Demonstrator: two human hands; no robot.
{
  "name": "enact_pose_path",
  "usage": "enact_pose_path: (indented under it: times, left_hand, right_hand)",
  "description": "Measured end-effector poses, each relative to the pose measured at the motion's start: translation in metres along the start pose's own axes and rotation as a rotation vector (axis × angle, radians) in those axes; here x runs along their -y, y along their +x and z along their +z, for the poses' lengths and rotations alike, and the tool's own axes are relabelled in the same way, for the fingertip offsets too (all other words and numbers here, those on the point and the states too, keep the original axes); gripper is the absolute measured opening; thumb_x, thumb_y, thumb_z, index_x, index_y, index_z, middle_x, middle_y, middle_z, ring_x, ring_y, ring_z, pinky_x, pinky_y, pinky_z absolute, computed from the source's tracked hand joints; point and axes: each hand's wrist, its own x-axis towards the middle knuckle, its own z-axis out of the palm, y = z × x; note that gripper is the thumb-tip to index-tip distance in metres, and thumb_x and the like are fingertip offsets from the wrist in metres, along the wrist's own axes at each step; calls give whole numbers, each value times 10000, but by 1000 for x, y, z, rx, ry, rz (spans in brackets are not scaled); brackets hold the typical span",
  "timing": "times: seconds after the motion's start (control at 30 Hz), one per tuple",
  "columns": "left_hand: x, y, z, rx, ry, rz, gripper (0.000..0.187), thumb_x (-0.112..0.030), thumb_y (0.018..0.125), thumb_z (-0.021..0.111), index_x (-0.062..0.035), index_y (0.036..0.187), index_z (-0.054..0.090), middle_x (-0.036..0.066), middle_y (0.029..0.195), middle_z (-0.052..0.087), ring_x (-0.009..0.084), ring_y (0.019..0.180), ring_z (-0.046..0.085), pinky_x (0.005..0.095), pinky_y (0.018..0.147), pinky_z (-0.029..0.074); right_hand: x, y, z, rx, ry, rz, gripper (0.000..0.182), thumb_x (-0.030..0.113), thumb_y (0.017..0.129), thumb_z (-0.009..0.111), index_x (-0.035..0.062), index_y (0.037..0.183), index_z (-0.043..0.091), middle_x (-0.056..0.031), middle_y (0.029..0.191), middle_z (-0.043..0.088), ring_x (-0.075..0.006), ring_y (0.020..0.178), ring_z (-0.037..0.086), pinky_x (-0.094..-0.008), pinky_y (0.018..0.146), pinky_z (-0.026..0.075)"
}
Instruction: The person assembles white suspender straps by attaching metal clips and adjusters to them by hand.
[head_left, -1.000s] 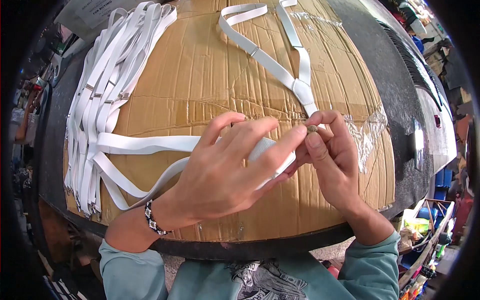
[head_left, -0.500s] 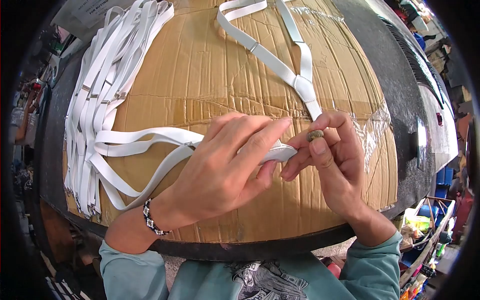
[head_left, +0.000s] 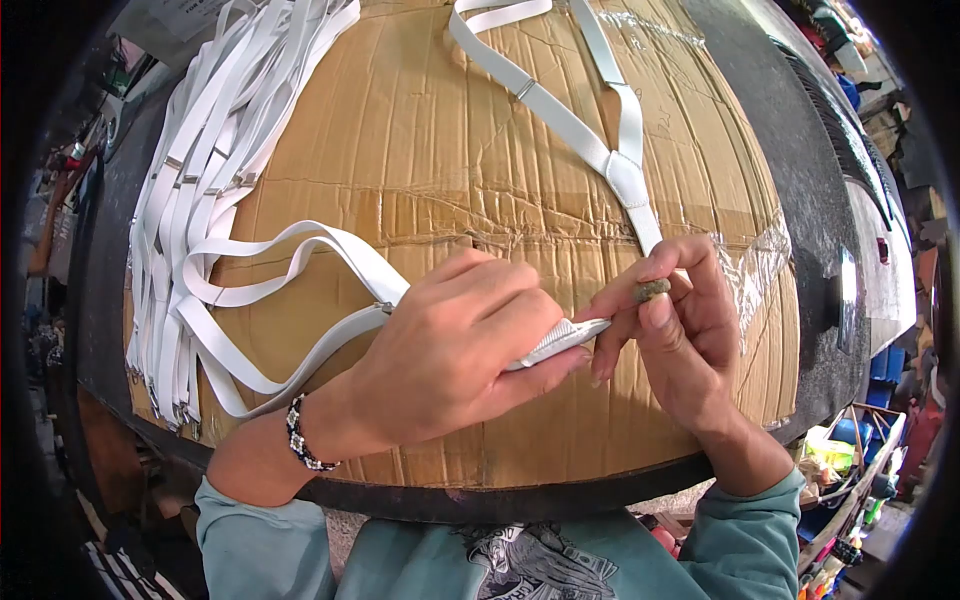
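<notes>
My left hand [head_left: 455, 345] is closed around a pair of white elastic suspenders [head_left: 350, 325], gripping them near the joined end. The pale, ribbed end piece [head_left: 555, 343] sticks out between thumb and fingers toward the right. Between the thumb and forefinger of my right hand [head_left: 685, 350] is a small rough greenish-brown lump [head_left: 652, 290]; its kind does not show. Other fingers of that hand are right at the tip of the end piece. The straps of the held pair loop leftward over the cardboard. Beyond my right hand lies a second pair of white suspenders [head_left: 628, 180], with a stitched Y-shaped joint.
A thick bundle of white suspenders [head_left: 215, 170] with metal adjusters lies along the left side. Flattened cardboard [head_left: 420, 160] covers the dark table [head_left: 822, 270], with clear tape [head_left: 765, 255] on its right part. A crate of colourful items [head_left: 850, 450] stands at lower right.
My left hand has turned, its fingers curling over the end piece, which now points more toward my right hand. The right hand has shifted slightly right and down with the lump.
</notes>
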Motion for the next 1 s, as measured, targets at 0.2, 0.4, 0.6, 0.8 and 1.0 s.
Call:
enact_pose_path:
  times: [0.2, 0.4, 0.6, 0.8, 1.0]
  left_hand:
    - [-5, -1, 1, 46, -35, 10, 322, -190, 865, 827, -45, 772, 555, 83, 736, 477, 274, 619, 501, 389, 538, 380]
    - [-9, 2, -1, 59, -24, 3, 388, -281, 886, 822, -36, 790, 537, 92, 764, 470, 277, 617, 485, 390, 546, 389]
    - [-5, -7, 6, 153, -61, 0, 381, -305, 894, 802, -30, 847, 544, 98, 765, 506, 299, 653, 550, 404, 588, 459]
    - [-5, -15, 7, 273, 4, -38, 276, -193, 826, 794, -39, 832, 565, 105, 742, 577, 315, 677, 650, 431, 589, 513]
    - [1, -14, 4, 343, 75, -110, 208, -150, 782, 786, -72, 832, 599, 68, 704, 582, 298, 669, 657, 431, 577, 512]
  right_hand:
    - [-3, 1, 1, 16, 74, 49, 192, 171, 1125, 463, 56, 1256, 382, -225, 1043, 693, -211, 729, 702, -323, 687, 587]
    - [-5, 0, 4, -20, 210, 172, 213, 183, 1125, 473, 61, 1272, 378, -231, 1035, 693, -215, 704, 691, -323, 664, 581]
    - [-6, 2, 3, -7, 224, 221, 200, 176, 1124, 478, 53, 1260, 397, -200, 1032, 693, -188, 699, 677, -298, 661, 566]
    - [4, 5, 11, -20, -262, 49, 151, 49, 1081, 529, 11, 1225, 504, -105, 1006, 658, -125, 808, 632, -245, 677, 509]
    - [15, 9, 1, 139, -804, -307, 246, -75, 854, 736, -13, 1086, 684, -116, 1007, 680, -171, 779, 659, -278, 627, 532]
